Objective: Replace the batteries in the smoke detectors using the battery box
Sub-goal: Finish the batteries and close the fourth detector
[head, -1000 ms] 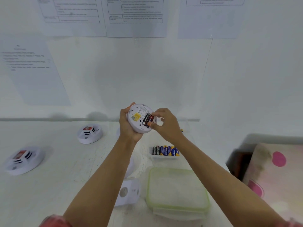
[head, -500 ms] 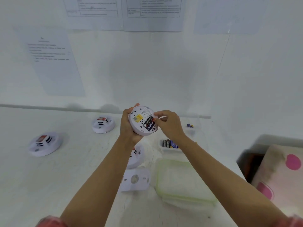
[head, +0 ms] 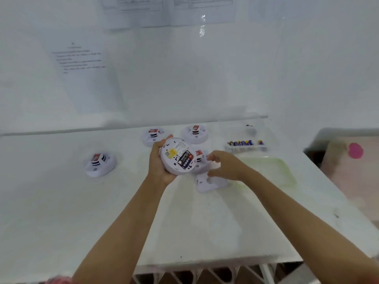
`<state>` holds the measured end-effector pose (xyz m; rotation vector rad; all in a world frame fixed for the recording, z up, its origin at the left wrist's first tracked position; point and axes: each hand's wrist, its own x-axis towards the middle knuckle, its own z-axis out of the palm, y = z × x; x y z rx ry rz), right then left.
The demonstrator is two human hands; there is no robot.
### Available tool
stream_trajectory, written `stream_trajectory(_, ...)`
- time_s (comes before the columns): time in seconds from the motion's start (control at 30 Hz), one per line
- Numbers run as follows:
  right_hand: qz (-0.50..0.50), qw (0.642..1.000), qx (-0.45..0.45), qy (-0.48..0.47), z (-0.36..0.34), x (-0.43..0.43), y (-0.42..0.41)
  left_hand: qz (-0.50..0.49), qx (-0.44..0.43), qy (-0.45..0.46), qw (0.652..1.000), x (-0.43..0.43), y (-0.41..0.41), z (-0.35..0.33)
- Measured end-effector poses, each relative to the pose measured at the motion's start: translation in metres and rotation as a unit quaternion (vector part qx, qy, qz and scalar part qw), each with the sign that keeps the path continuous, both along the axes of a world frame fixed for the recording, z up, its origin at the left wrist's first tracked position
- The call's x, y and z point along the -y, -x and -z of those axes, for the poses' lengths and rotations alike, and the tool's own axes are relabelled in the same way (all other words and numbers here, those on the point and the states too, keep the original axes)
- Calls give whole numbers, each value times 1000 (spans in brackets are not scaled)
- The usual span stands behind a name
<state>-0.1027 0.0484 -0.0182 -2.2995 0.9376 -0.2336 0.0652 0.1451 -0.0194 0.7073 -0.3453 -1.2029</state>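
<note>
- Your left hand [head: 159, 165], at the middle of the frame, grips a round white smoke detector [head: 176, 155] by its rim and holds it off the table, with the back turned toward you.
- Two batteries [head: 185, 158] sit side by side in the detector's open compartment, beside a yellow label.
- Your right hand [head: 225, 166], just right of the detector, holds nothing; the fingers and thumb are loosely spread.
- That hand hovers over a white mounting plate [head: 205, 184] lying on the table [head: 61, 212]. Whether it touches the plate, I cannot tell.
- The clear battery box [head: 246, 149] stands at the right of the frame, well apart from both hands, with a row of spare batteries [head: 243, 142] inside.
- Its green-rimmed lid [head: 272, 171] lies flat on the table below the box.
- Four more smoke detectors rest on the table:
  - one at the left [head: 100, 163]
  - two above your left hand [head: 153, 136] [head: 195, 133]
  - one partly hidden behind the held detector [head: 200, 166]
- Printed sheets [head: 82, 64] hang on the wall at the upper left, too blurred to read.
</note>
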Motion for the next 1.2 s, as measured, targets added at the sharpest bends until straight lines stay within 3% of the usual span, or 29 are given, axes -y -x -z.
stream_trajectory(0.2,-21,984,-136,108,12,-31,11,37,-33,-22,999,-38,-6,11)
stream_trajectory(0.33,-24,978,-136,158,13,-34,12,44,-34,-30,998,-48,-6,11)
stream_trajectory(0.43,-9,982,-106,153,4,-35,15,41,-36,-27,998,-52,-6,12)
stream_trajectory(0.57,7,995,25,91,-15,-45,13,51,-37,-8,998,-53,-8,13)
stream_trajectory(0.7,8,994,63,87,-30,-59,4,58,-39,4,998,-52,-7,10)
stream_trajectory(0.87,-58,986,158,13,-41,-79,-10,66,-18,4,998,-51,1,-2)
stream_trajectory(1.0,-89,983,154,37,-37,-85,-21,53,-35,1,998,-48,5,-6)
stream_trajectory(1.2,-39,980,185,64,-35,-87,-26,49,-32,2,998,-45,11,-12)
